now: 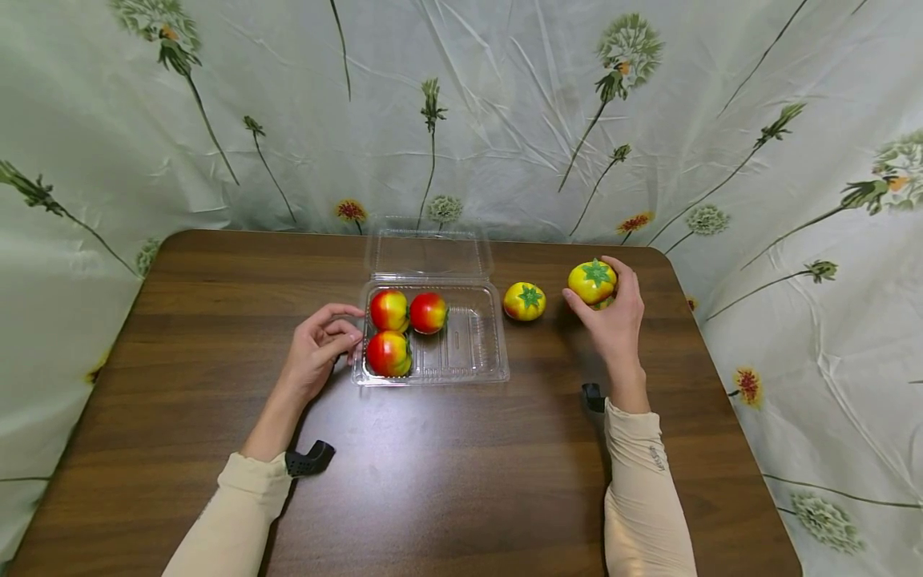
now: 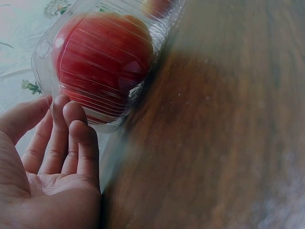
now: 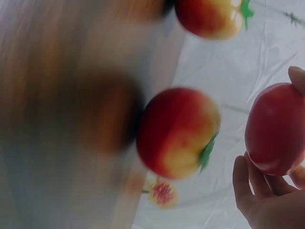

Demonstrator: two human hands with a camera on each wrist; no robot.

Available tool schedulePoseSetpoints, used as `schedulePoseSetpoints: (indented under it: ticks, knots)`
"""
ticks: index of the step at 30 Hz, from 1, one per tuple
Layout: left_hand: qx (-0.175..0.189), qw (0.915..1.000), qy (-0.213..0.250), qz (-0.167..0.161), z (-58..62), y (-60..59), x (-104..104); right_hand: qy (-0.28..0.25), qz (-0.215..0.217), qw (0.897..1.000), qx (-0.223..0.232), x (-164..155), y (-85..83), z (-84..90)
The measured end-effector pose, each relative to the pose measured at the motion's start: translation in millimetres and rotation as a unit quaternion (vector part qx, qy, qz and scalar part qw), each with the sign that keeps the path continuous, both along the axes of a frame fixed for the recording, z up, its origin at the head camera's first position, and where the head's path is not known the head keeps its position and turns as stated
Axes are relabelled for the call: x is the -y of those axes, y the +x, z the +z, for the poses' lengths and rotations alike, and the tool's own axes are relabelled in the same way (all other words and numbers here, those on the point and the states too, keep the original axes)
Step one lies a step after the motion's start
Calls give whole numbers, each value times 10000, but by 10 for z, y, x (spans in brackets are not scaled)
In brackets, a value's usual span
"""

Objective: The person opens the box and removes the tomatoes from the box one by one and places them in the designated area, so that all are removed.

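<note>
My left hand (image 1: 320, 344) rests its fingertips at the left wall of a clear plastic clamshell box (image 1: 469, 373). Inside that box, on its left side, sit three red and yellow tomatoes, among them the front one (image 1: 388, 354); one tomato (image 2: 102, 52) shows through the wall in the left wrist view. At the right, my right hand (image 1: 616, 320) grips a tomato (image 1: 592, 280) between thumb and fingers, raised off the table (image 3: 275, 130). Beneath it another tomato (image 3: 178, 133) stands on the table, partly hidden in the head view.
Between the box and my right hand stands one more tomato (image 1: 525, 301). The box's transparent lid (image 1: 430, 250) lies folded back toward the far edge of the brown wooden table (image 1: 447, 481). A flower-printed cloth (image 1: 497, 120) hangs behind the table.
</note>
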State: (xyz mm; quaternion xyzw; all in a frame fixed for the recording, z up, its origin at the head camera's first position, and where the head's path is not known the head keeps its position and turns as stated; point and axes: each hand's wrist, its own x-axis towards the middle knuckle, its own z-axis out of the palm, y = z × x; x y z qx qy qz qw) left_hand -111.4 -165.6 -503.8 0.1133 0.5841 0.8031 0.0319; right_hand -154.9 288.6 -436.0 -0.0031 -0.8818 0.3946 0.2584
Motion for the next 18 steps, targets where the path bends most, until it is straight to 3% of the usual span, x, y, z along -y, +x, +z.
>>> schedulePoseSetpoints:
  ticks: [18]
  knots:
    - [-22,10000,-49,-22,-1,-5,-1,-252,-1218,9900,668,-662,26,-132]
